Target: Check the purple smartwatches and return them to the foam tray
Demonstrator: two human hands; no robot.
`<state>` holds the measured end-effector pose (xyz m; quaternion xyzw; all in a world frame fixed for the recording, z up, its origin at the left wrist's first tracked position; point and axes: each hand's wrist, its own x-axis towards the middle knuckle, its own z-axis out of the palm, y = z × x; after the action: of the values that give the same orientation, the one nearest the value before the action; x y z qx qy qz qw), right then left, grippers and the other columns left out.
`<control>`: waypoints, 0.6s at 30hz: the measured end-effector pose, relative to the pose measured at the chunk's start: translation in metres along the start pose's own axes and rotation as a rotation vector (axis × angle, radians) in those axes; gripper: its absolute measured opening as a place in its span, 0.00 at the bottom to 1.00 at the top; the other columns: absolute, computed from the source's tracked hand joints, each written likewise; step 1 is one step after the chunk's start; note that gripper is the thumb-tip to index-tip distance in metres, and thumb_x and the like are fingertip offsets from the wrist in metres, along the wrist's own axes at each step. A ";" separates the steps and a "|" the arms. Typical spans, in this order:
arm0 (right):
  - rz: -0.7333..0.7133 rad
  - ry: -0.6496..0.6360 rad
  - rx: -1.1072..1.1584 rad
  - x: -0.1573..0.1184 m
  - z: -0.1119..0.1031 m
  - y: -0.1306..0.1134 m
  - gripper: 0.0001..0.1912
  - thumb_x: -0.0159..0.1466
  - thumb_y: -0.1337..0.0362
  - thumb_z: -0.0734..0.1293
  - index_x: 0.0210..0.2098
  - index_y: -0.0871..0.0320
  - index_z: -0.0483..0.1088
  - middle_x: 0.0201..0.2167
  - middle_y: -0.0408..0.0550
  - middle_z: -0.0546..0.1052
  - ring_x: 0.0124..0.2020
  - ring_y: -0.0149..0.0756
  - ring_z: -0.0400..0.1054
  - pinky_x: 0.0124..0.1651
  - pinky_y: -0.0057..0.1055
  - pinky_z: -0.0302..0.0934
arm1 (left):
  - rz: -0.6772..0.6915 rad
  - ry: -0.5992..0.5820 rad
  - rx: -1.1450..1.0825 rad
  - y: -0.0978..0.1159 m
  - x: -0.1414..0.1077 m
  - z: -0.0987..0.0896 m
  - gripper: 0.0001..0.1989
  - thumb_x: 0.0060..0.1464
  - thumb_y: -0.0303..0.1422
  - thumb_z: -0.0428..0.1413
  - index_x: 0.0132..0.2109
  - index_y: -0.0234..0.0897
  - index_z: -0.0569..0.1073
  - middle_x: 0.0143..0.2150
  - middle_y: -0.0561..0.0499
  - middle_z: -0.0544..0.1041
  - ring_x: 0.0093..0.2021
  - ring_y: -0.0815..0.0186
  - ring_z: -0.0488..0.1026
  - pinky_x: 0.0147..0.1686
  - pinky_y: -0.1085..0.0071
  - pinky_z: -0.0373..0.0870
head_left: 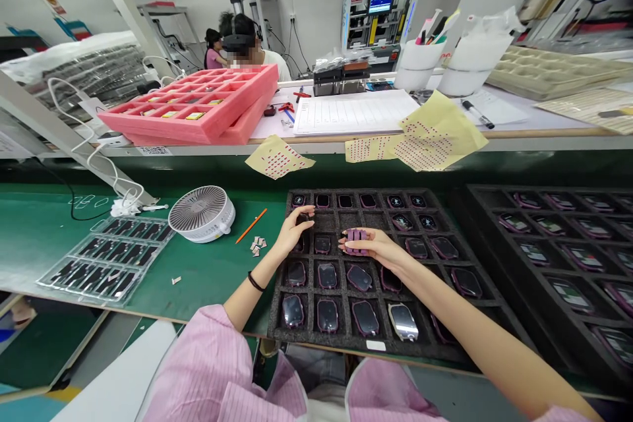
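Observation:
My right hand (370, 245) grips a slotted purple part (357, 242) by its end, above the middle of a black foam tray (341, 336). My left hand (295, 232) curls over a dark cell in the same tray, and its fingertips hide whatever lies there. Most cells hold flat, dark, purple-rimmed devices (327, 315), each under a glossy face. One silver-rimmed device (403, 321) sits in the front row. Some cells in the second row from the back look bare.
A second black tray (544, 257) of devices stands to the right. On the green bench to the left lie a white fan (202, 213), an orange pen (251, 225) and a clear blister tray (109, 260). Yellow sticker sheets (277, 157) and a pink foam tray (192, 105) sit on the shelf behind.

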<state>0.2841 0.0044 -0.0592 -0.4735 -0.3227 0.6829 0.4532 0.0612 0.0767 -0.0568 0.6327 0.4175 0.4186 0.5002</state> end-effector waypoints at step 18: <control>-0.050 0.003 -0.034 0.002 0.006 0.001 0.22 0.39 0.66 0.81 0.34 0.62 0.78 0.34 0.52 0.82 0.33 0.40 0.78 0.44 0.35 0.72 | 0.130 0.113 0.373 -0.019 0.008 -0.007 0.20 0.52 0.22 0.54 0.52 0.39 0.74 0.53 0.45 0.74 0.57 0.59 0.68 0.61 0.58 0.60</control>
<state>0.2778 0.0054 -0.0588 -0.4738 -0.3452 0.6651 0.4627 0.0543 0.0889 -0.0734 0.7155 0.4734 0.4003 0.3220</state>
